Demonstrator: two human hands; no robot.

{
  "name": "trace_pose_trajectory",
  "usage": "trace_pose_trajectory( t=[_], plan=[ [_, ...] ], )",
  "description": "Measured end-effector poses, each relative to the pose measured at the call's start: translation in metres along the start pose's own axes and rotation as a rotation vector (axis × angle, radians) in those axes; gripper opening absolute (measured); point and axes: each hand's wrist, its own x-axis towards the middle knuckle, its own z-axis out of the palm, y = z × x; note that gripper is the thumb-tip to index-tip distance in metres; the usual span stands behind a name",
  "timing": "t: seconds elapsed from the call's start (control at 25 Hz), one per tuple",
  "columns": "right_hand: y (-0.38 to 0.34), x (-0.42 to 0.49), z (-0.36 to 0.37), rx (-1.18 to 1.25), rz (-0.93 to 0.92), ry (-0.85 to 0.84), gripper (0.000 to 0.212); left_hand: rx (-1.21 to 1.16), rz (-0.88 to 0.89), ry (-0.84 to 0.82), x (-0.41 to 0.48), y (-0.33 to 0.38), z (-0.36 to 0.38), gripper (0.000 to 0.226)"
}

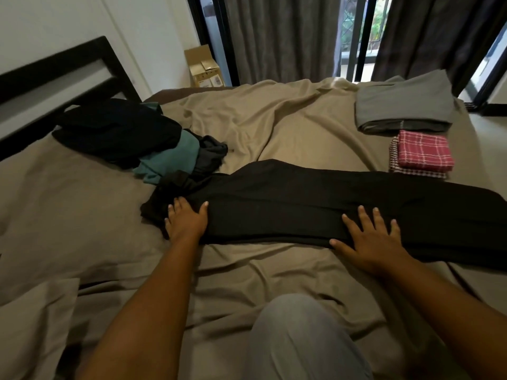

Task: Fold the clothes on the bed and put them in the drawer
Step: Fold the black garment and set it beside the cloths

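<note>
A long black garment [301, 204] lies stretched across the bed [274, 124], folded lengthwise. My left hand [186, 219] presses flat on its left end, where the cloth bunches. Flat on the garment's near edge, right of the middle, lies my right hand [370, 239] with its fingers spread. A heap of unfolded clothes [129, 135], black, teal and grey, sits behind the left end. At the far right lie a folded grey garment [403, 105] and a folded red checked cloth [424, 152] on top of another checked one. No drawer is in view.
The black headboard [55, 75] runs along the left. A cardboard box [204, 68] stands on the floor behind the bed, beside dark curtains [288, 37]. A pillow [33, 325] lies at the near left. My knee [299, 338] in grey trousers rests on the bed.
</note>
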Motion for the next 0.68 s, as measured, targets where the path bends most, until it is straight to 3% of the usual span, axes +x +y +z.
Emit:
trace_pose_trajectory(
  t=[0.08,0.2,0.28,0.44,0.56,0.68],
  plan=[
    [-0.011,0.006,-0.011,0.089,0.065,0.076,0.092,-0.005,-0.035,0.057,-0.008,0.036,0.001,0.080],
    [-0.025,0.024,-0.022,0.072,0.037,0.198,0.085,0.238,0.330,0.075,-0.013,0.080,0.014,0.072],
    [-0.031,0.040,-0.025,0.022,-0.084,0.223,0.084,0.347,0.429,0.030,0.003,0.089,0.017,0.072],
    [-0.017,0.074,-0.020,-0.038,-0.131,0.154,0.088,0.455,0.320,0.068,0.065,0.053,-0.002,0.075],
    [-0.012,0.084,-0.002,-0.030,-0.115,0.212,0.089,0.496,0.317,0.155,0.104,0.010,-0.023,0.071],
    [-0.010,0.084,0.000,-0.063,-0.104,0.240,0.090,0.453,0.220,0.128,0.122,0.009,-0.032,0.063]
  ],
)
